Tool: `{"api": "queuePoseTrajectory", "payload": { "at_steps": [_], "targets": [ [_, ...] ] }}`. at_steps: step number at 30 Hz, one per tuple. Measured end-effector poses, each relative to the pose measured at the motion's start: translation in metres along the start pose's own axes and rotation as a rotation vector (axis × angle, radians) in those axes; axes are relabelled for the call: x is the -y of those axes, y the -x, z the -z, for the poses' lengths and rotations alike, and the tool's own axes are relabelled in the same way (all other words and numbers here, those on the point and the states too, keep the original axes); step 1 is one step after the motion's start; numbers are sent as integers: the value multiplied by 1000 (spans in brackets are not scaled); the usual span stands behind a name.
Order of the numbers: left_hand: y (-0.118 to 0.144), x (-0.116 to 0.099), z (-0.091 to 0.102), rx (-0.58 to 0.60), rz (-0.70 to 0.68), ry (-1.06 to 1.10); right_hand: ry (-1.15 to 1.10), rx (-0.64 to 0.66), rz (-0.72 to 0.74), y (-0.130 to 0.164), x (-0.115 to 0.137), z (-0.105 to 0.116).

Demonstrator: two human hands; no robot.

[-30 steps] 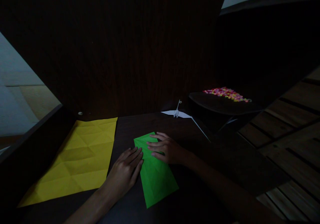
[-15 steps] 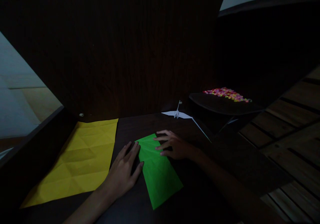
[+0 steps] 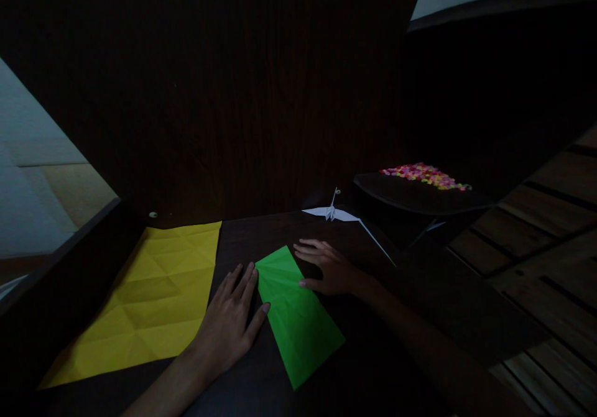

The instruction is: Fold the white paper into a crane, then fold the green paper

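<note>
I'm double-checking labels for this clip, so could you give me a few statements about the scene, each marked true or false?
1. The green paper lies mostly between the left hand and the right hand. True.
2. The yellow sheet is left of the green paper. True.
3. That sheet is free of creases. False: crease lines cross it.
4. The white paper figure lies beyond the right hand. True.
5. The right hand is clenched into a fist. False: it is open.
6. The small colourful bits lie on the yellow sheet. False: these bits are on a dark curved shelf.
</note>
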State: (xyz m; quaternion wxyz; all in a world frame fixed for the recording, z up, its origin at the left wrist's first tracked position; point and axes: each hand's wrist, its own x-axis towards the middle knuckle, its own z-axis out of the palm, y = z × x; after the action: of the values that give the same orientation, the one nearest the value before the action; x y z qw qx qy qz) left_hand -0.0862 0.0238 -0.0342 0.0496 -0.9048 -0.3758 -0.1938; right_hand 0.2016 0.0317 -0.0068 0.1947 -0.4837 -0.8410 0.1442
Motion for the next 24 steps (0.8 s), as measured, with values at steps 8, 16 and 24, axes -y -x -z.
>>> {"api": "queuePoseTrajectory", "payload": {
  "at_steps": [8, 16, 24],
  "targets": [
    [-3, -2, 6, 7, 10, 38, -184, -75, 47, -3, 2, -6],
    [-8, -7, 12, -32, -55, 139, -411, -95, -90, -2, 13, -6],
    [-9, -12, 13, -64, -77, 316, -832, -140, -178, -6, 16, -17]
  ]
}}
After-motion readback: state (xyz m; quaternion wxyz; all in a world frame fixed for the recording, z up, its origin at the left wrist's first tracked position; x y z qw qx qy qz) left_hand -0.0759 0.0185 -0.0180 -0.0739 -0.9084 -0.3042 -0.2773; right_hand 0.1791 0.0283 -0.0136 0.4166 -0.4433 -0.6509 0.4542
